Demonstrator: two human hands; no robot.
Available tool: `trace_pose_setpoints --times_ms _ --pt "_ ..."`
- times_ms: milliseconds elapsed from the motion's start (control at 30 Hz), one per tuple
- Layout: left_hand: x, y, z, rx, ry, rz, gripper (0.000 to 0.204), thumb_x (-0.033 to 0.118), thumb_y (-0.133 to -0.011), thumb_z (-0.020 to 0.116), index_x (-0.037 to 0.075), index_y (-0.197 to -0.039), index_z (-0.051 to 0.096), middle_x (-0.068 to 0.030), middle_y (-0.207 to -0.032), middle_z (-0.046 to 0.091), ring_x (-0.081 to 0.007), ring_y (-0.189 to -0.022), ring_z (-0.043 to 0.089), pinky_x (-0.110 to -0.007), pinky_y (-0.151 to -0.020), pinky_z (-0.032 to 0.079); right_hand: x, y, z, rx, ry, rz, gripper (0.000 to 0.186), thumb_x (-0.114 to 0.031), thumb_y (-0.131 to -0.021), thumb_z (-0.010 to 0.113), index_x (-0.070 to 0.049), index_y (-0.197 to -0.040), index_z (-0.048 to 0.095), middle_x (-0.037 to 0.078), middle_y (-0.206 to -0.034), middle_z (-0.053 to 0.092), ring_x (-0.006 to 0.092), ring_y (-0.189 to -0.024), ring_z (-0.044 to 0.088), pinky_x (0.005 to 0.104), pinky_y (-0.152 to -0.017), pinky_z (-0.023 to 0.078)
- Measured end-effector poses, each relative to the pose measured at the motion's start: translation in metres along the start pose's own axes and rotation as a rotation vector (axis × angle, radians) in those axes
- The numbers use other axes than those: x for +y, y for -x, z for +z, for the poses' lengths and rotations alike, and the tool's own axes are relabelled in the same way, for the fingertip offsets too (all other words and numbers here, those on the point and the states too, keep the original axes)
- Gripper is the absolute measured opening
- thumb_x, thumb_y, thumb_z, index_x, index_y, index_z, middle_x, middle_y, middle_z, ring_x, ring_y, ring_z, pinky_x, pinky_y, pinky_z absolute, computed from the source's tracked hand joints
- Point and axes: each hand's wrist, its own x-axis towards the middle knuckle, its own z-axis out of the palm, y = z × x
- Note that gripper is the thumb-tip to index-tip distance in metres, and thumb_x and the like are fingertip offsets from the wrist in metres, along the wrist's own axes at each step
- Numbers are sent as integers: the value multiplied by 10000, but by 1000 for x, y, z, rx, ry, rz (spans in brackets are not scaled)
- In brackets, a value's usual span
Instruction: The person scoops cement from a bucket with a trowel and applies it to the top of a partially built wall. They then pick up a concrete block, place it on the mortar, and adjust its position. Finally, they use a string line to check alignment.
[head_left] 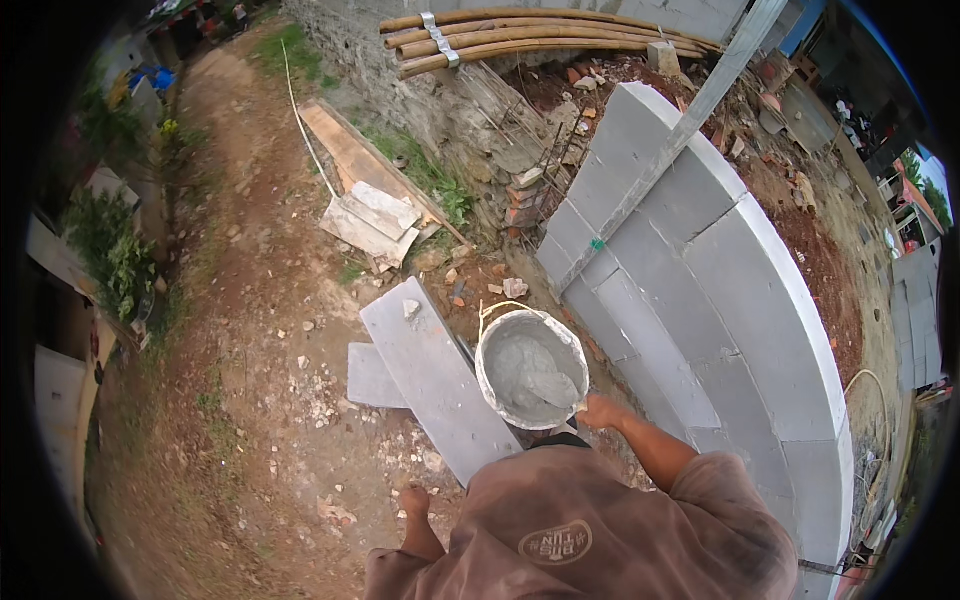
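A round bucket (486,385) with a pale, mortar-crusted rim stands in front of me, partly filled with wet grey mortar (520,362). My right hand (600,411) is closed at the bucket's right rim, around the handle of what looks like a trowel (552,389); its mortar-coated blade lies in the mix. Most of that handle is hidden by my fingers. Lower left, my left hand (413,499) hangs in a loose fist over the dirt, with nothing seen in it. Left of the bucket lies a long grey block (430,370), crossing a second grey block (375,378).
A curved grey block wall (700,290) rises close on my right, with a long straight bar (670,150) leaning across it. Bamboo poles (540,42) lie along the back. Ahead are a wooden plank (350,145) and broken boards (372,222). Stones litter the dirt path (230,300).
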Motion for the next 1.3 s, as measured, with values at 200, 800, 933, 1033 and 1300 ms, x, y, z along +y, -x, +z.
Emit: trace_pose_setpoints --times_ms 200,800,933,1033,1300 --pt "84 0 -26 -41 64 66 275 197 -779 522 -48 -838 633 -231 -747 634 -323 -722 626 -417 -682 474 -11 11 -17 14 17 31 546 -384 -757 540 52 -1085 567 269 -1088 587 365 -1042 569 424 -885 444" --pt "65 34 -34 -129 220 -50 243 179 -828 523 -48 -866 601 -112 -736 605 -200 -645 573 -335 -609 470 -52 -56 -52 -25 126 59 436 -225 -802 525 52 -1139 504 270 -1087 582 375 -1023 572 437 -868 445" --pt "82 52 -64 -106 296 -193 243 164 -849 519 -63 -900 588 -85 -738 582 -162 -622 569 -295 -557 490 -83 -75 3 157 188 -13 371 -155 -793 482 33 -1107 542 256 -1018 610 368 -973 595 435 -834 465" --pt "81 45 -71 -101 331 -281 235 150 -849 519 -61 -927 586 -82 -733 580 -148 -636 573 -268 -557 504 -83 -57 3 -4 287 -142 364 -155 -772 499 9 -1089 566 246 -981 622 366 -939 607 434 -814 475" --pt "107 9 -23 -113 242 3 267 185 -834 521 -70 -866 593 -137 -728 603 -198 -638 598 -322 -583 502 -88 -52 -84 2 357 -22 274 -113 -749 534 -2 -964 663 191 -999 649 322 -956 629 405 -799 506"
